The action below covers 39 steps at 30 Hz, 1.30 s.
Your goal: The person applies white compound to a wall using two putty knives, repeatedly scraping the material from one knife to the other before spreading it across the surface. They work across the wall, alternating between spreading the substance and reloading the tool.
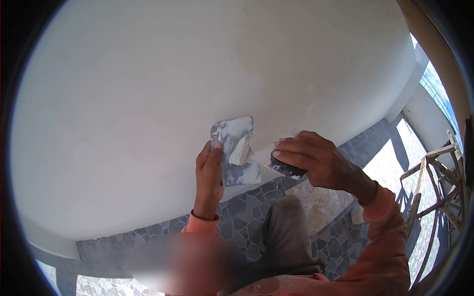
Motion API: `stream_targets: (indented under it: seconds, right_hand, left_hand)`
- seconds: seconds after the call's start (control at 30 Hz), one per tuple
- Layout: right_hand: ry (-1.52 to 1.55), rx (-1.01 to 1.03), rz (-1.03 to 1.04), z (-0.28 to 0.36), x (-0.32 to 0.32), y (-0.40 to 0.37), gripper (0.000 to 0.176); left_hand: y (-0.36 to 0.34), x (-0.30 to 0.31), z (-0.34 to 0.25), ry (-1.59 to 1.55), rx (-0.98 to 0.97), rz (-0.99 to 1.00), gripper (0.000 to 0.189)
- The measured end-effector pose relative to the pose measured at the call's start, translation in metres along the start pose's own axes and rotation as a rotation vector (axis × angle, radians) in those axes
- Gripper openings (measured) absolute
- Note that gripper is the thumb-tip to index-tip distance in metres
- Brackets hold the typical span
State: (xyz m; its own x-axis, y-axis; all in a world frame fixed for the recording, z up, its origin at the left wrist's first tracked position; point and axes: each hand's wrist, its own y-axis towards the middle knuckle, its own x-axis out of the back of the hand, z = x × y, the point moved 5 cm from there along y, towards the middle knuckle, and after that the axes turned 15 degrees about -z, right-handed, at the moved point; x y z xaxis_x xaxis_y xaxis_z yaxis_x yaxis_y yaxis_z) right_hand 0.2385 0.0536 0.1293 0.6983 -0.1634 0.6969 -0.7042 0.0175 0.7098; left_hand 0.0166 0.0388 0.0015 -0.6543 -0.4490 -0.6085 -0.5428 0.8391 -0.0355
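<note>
My left hand (209,170) is closed on a flat grey putty plate (229,172), thumb over its near edge. White putty is smeared over the plate's face, and a thick lump of putty (240,150) sits near its right edge. To the right, my right hand (318,159) grips a putty knife (286,166) by its broad dark handle. The knife's thin blade points left toward the plate, and white specks cling to the handle. Both tools are held up in front of a pale wall (138,108).
Dark stone-patterned paving (242,209) runs along the wall's foot. A pale, stained sheet (321,204) lies on it beyond my knee (289,227). On the right stands a wooden trestle (439,182) in sunlight. A small pale block (357,215) lies near my right forearm.
</note>
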Motion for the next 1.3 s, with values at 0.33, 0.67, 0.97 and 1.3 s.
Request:
stream_targets:
  seconds: [0.33, 0.67, 0.97, 1.3]
  right_hand:
    - [-0.036, -0.131, -0.038, 0.019, -0.017, 0.002, 0.040]
    - [-0.196, 0.150, 0.035, 0.031, -0.042, -0.001, 0.036]
    - [-0.178, 0.170, 0.244, 0.027, -0.053, -0.006, 0.039]
    - [0.297, -0.168, 0.309, -0.015, -0.001, 0.011, 0.040]
  left_hand:
    - [-0.014, -0.004, -0.006, 0.101, -0.175, -0.160, 0.021]
    - [-0.014, -0.002, -0.005, 0.172, -0.319, -0.175, 0.026]
    - [-0.017, -0.007, -0.018, 0.353, -0.333, -0.215, 0.027]
    - [-0.019, -0.006, -0.016, 0.209, -0.183, -0.213, 0.024]
